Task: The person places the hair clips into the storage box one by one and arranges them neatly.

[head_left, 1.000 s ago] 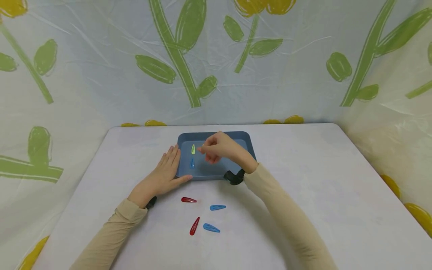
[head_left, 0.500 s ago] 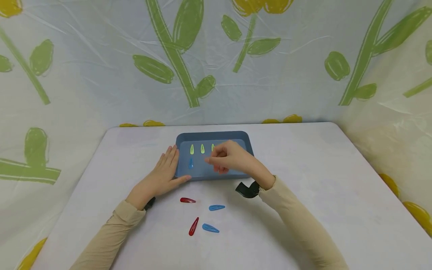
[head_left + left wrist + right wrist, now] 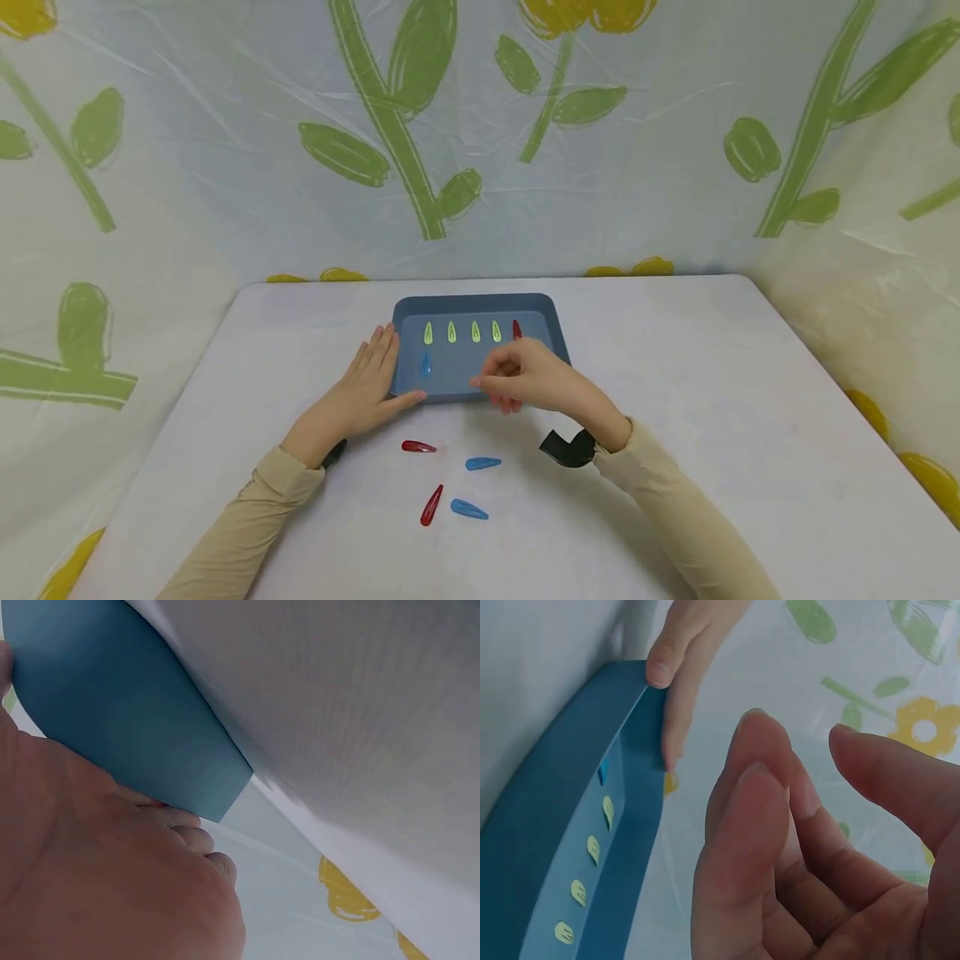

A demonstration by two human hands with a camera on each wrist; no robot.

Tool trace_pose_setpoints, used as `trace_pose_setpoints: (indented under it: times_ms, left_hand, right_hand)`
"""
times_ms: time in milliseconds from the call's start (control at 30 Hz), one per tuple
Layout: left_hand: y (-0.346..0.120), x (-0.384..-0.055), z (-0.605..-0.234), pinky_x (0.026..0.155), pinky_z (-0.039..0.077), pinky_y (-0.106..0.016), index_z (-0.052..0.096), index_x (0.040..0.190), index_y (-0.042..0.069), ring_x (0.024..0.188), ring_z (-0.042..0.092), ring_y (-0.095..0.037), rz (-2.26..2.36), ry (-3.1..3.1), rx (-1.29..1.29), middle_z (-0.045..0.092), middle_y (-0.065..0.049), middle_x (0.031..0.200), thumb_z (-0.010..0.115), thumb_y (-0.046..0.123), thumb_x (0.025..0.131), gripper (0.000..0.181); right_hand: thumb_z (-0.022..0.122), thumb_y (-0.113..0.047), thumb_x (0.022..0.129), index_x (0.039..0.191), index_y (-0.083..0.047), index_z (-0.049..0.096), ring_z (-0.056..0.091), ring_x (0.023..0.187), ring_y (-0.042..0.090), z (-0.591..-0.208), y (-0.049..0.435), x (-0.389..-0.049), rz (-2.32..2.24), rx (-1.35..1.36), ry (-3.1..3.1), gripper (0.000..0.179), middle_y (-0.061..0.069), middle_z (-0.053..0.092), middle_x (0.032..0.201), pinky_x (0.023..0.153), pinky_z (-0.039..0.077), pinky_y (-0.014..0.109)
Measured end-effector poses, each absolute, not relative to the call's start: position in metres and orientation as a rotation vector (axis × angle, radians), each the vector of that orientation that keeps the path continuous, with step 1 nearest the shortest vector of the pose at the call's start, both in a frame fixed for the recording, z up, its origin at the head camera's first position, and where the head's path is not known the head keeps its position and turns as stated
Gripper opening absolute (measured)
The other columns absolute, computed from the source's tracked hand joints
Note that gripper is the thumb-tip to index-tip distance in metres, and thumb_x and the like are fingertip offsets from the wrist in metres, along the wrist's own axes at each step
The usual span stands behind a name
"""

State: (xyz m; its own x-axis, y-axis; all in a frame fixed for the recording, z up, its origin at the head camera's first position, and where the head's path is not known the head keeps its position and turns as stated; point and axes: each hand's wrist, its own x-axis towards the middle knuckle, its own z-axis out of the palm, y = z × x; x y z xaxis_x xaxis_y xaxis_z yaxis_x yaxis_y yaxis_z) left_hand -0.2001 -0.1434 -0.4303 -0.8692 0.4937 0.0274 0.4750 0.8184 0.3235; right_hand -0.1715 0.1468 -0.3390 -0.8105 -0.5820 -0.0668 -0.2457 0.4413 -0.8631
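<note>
My left hand (image 3: 358, 392) lies with straight fingers along the left side of the blue tray (image 3: 450, 390), its thumb at the front rim. Over the tray's front right part is my right hand (image 3: 531, 375), loosely curled; the right wrist view shows its thumb apart from the fingers and nothing between them. Inside the tray, several yellow-green hair clips (image 3: 475, 332) stand in a row, with a red hair clip (image 3: 517, 330) at the right end, partly behind the right hand. Below the row's left end lies a blue hair clip (image 3: 426, 365).
On the white table (image 3: 720, 400) in front of the tray lie two red hair clips, one sideways (image 3: 418, 447) and one slanted (image 3: 432, 505), and two blue hair clips, an upper one (image 3: 483, 463) and a lower one (image 3: 469, 508). A flower-patterned curtain (image 3: 645, 192) surrounds the table.
My right hand has moved right and toward the front of the tray, uncovering the other yellow-green clips and the red clip in the row. My left hand has stayed at the tray.
</note>
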Motion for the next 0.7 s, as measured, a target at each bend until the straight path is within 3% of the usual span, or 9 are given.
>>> trace_pose_setpoints:
  times_ms: [133, 300, 533, 700]
  left_hand:
    - [-0.143, -0.200, -0.429, 0.120, 0.002, -0.054, 0.004, 0.155, -0.010, 0.150, -0.010, -0.035, 0.505, 2.929, 0.777, -0.004, -0.024, 0.163, 0.048, 0.067, 0.094, 0.108]
    - [-0.143, -0.200, -0.429, 0.120, 0.001, -0.053, 0.003, 0.155, -0.009, 0.150, -0.011, -0.034, 0.510, 2.920, 0.762, -0.006, -0.023, 0.163, 0.049, 0.068, 0.093, 0.109]
    - [-0.144, -0.200, -0.430, 0.120, 0.001, -0.052, 0.001, 0.155, -0.008, 0.150, -0.013, -0.032, 0.498, 2.917, 0.753, -0.008, -0.022, 0.163, 0.047, 0.070, 0.093, 0.110]
    - [-0.144, -0.200, -0.429, 0.120, 0.001, -0.052, 0.001, 0.155, -0.008, 0.150, -0.012, -0.034, 0.500, 2.913, 0.761, -0.008, -0.022, 0.163, 0.047, 0.069, 0.093, 0.110]
  right_hand:
    - [0.071, -0.017, 0.093, 0.079, -0.008, 0.070, 0.063, 0.058, 0.034, -0.347, 0.147, -0.173, -1.314, -0.736, 2.326, 0.016, 0.012, 0.066, 0.067, 0.059, 0.057, 0.047]
    - [0.073, -0.012, 0.090, 0.084, -0.004, 0.073, 0.061, 0.056, 0.021, -0.355, 0.145, -0.174, -1.256, -0.777, 2.278, 0.010, 0.016, 0.067, 0.070, 0.058, 0.056, 0.038]
    - [0.072, -0.004, 0.086, 0.084, -0.003, 0.074, 0.059, 0.056, 0.021, -0.368, 0.144, -0.174, -1.101, -0.814, 2.251, 0.003, 0.006, 0.066, 0.065, 0.057, 0.054, 0.036]
    - [0.075, -0.001, 0.082, 0.083, -0.005, 0.074, 0.058, 0.057, 0.012, -0.378, 0.145, -0.176, -0.994, -0.822, 2.266, 0.004, -0.001, 0.066, 0.066, 0.055, 0.049, 0.025]
